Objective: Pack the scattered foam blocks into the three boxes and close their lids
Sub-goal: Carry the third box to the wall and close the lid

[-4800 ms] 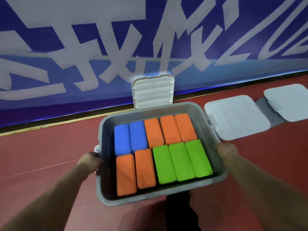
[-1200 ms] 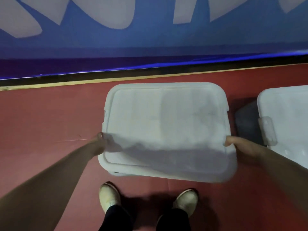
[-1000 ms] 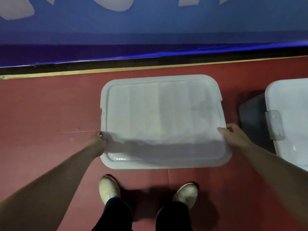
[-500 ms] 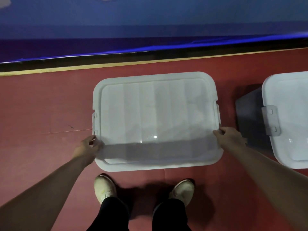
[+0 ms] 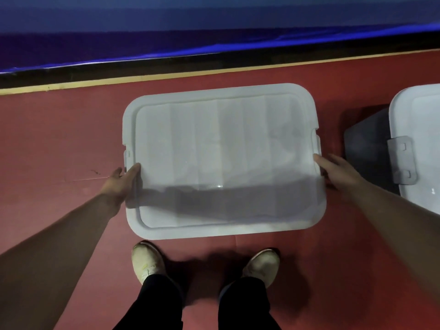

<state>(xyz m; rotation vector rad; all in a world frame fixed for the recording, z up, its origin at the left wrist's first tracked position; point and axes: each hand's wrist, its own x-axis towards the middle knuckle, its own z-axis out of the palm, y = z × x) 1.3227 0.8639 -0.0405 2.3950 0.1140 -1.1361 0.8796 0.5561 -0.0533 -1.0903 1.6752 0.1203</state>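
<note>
Both hands are loosening from their earlier curled grips: the left hand [image 5: 120, 184] is resting flat-fingered against the left edge of the closed, white-lidded plastic storage box [image 5: 221, 160] on the red floor [image 5: 59, 139], while the right hand [image 5: 338, 172] is touching its right edge with straight fingers, near a second lidded box [image 5: 419, 139].

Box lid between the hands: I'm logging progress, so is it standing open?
No, the lid lies flat and shut, with the left hand and right hand at its side edges.
</note>
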